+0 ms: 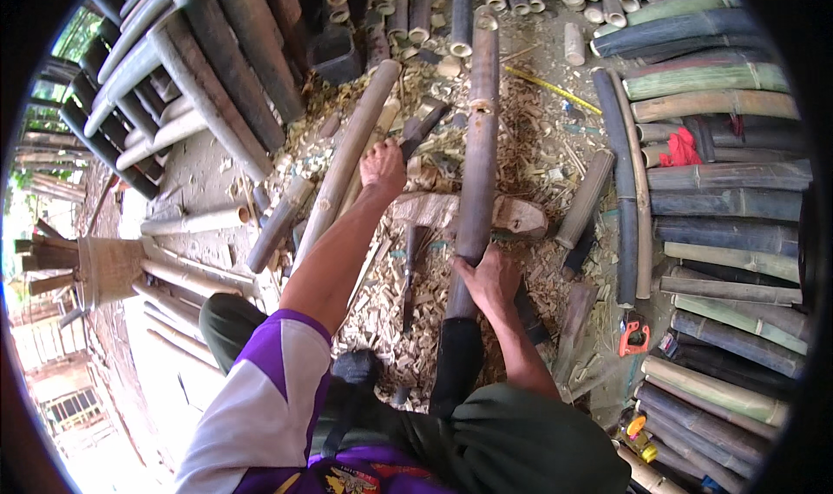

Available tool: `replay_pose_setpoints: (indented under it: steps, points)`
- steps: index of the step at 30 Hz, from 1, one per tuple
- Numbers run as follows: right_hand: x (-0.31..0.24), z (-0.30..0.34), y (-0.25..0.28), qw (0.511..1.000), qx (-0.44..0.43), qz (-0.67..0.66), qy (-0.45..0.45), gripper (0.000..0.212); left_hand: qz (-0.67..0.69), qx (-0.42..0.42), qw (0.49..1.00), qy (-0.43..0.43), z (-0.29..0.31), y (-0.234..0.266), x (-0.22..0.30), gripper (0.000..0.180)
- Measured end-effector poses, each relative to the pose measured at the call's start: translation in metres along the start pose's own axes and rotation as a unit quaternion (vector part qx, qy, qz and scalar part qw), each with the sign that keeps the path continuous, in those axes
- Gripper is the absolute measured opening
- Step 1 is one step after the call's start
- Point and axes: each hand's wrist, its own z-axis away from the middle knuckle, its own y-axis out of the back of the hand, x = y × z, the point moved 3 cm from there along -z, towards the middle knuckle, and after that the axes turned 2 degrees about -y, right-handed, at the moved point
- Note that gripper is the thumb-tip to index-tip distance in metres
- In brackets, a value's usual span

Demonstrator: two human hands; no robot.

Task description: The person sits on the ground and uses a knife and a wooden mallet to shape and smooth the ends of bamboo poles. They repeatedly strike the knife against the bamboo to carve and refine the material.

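Observation:
A long dark bamboo pole [479, 168] lies across a pale wooden block [425, 210], its near end toward my legs. A notch shows in its upper part. My right hand [492, 279] is closed round the pole's near part, thumb on top. My left hand [383, 166] is closed, farther forward, beside a lighter bamboo pole [347, 155] that slants to the left. From its thumb side sticks out a dark blade-like tool [425, 131]; its grip is hidden by my fingers.
Wood chips [382, 320] cover the ground. Stacked bamboo lengths [724, 177] line the right, with dark poles [230, 55] leaning at the left. A yellow measuring tape [555, 88] lies beyond the block. An orange-handled tool [634, 336] and a red cloth [681, 148] are at right.

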Motion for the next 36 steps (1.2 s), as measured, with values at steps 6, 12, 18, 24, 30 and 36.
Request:
replay_pose_setpoints:
  steps: [6, 12, 18, 24, 30, 36]
  points:
    - [0.004, 0.007, 0.019, 0.964, 0.128, -0.193, 0.128, 0.067, 0.282, 0.002, 0.957, 0.069, 0.040, 0.051, 0.008, 0.028]
    - [-0.002, -0.008, 0.046, 0.798, -0.027, -0.597, 0.083, 0.039, 0.425, 0.048, 0.903, -0.042, 0.164, 0.057, 0.065, 0.054]
    - [0.016, 0.021, 0.031, 0.784, 0.009, -0.621, -0.011, 0.015, 0.077, 0.190, 0.957, 0.204, 0.174, -0.023, -0.068, 0.068]
    - [0.023, 0.039, 0.009, 0.845, -0.023, -0.532, 0.042, 0.017, 0.028, 0.114, 0.976, 0.183, 0.159, -0.018, -0.080, 0.044]
    - [0.030, 0.049, 0.007, 0.854, -0.031, -0.518, 0.046, 0.018, 0.307, 0.072, 0.949, -0.027, 0.135, 0.002, -0.071, 0.063]
    - [0.034, 0.046, 0.011, 0.838, -0.021, -0.545, 0.022, 0.018, 0.520, -0.014, 0.828, -0.210, 0.073, 0.096, -0.030, 0.061]
